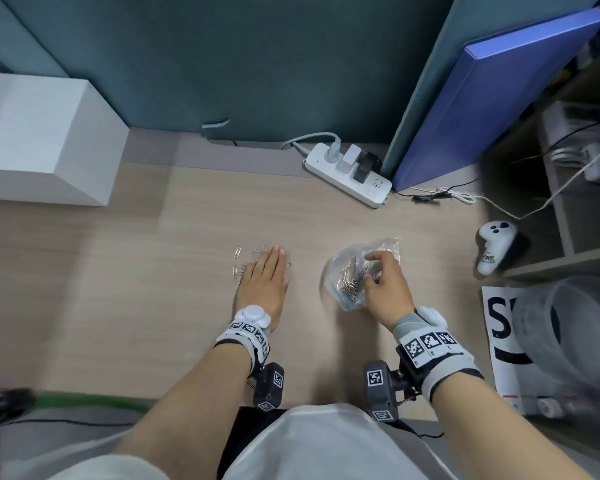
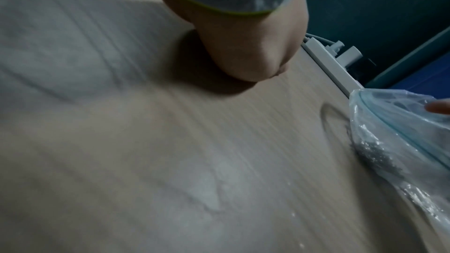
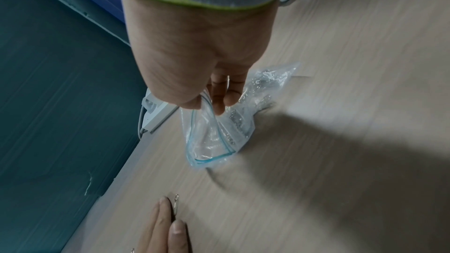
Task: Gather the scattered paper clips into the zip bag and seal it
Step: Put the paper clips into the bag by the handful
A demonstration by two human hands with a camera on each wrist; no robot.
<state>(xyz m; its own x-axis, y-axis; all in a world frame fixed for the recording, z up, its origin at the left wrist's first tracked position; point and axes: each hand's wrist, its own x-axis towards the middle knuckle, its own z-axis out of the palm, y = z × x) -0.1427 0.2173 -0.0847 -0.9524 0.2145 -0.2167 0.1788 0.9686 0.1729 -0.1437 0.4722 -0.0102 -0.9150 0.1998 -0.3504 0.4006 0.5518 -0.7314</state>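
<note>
A clear zip bag [image 1: 355, 271] with a blue zip line lies on the wooden desk [image 1: 153, 271], its mouth open and several silver paper clips [image 1: 352, 282] inside. My right hand [image 1: 385, 282] pinches the bag's rim [image 3: 207, 101] between thumb and fingers. Left of it, my left hand [image 1: 265, 275] lies flat, fingers straight, pressed on the desk over loose paper clips [image 1: 237, 252] that show around its far left edge. In the right wrist view one clip [image 3: 176, 198] lies beside the left fingertips [image 3: 165, 209]. The left wrist view shows only the heel of the left hand [image 2: 243, 49] and the bag [image 2: 394, 141].
A white power strip [image 1: 347, 174] with plugs lies at the back, beside a blue board [image 1: 492, 98]. A white box [image 1: 42, 140] stands at the far left. A white controller [image 1: 494, 247], cables, a printed sheet [image 1: 499, 334] and a translucent container [image 1: 568, 330] crowd the right.
</note>
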